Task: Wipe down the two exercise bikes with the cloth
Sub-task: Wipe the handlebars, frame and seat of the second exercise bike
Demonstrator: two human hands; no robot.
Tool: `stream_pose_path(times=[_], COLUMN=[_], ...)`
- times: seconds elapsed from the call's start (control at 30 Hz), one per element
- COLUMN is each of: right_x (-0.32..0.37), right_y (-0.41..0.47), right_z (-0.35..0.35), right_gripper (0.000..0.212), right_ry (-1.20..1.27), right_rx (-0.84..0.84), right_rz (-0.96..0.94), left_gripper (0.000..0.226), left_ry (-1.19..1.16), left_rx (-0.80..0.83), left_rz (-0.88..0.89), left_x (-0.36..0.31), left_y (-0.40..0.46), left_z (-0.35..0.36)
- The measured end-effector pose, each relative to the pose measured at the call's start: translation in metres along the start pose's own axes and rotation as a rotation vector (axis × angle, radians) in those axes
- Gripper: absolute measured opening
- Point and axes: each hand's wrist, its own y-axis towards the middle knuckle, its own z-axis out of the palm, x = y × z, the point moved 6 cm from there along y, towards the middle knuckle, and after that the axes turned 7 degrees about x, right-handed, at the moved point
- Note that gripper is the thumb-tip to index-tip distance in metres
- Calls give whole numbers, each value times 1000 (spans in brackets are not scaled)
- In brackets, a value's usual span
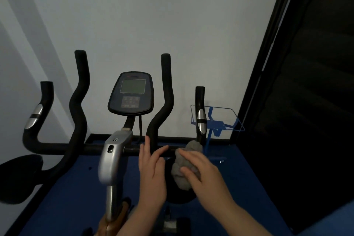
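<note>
An exercise bike fills the view, with black handlebars (80,90), a console (132,94) in the middle and a silver stem (113,157). My right hand (201,168) holds a bunched grey cloth (182,174) against the right side of the horizontal bar, just below the right grip with its silver sensor (201,120). My left hand (151,166) rests with straight fingers on the bar at the base of the inner right handlebar (162,105). A second bike is not in view.
A white wall stands right behind the bike. A blue wire rack (228,120) sits at the back right. A dark panel or doorway (306,101) runs down the right side. The floor (72,197) is blue. A black pad (19,174) sits at the left.
</note>
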Motion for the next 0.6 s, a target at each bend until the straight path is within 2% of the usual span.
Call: stream_pose_path(times=[0.2,0.33,0.43,0.6], right_x=[11,5,-5,11], right_y=[34,6,-12,24], right_z=[1,5,6,8], right_gripper=[24,26,30,21], right_ry=[-52,-109,-186,-160], right_rx=[-23,-199,-269,-179], right_rz=[103,90,137,228], left_gripper=[39,38,36,36], left_ry=[43,80,107,293], left_rx=[15,37,51,8], left_rz=[7,31,42,52], left_x=[-2,-2,-2,-7], left_y=[-1,-1,-2,0], left_z=[-2,-6,-7,-5])
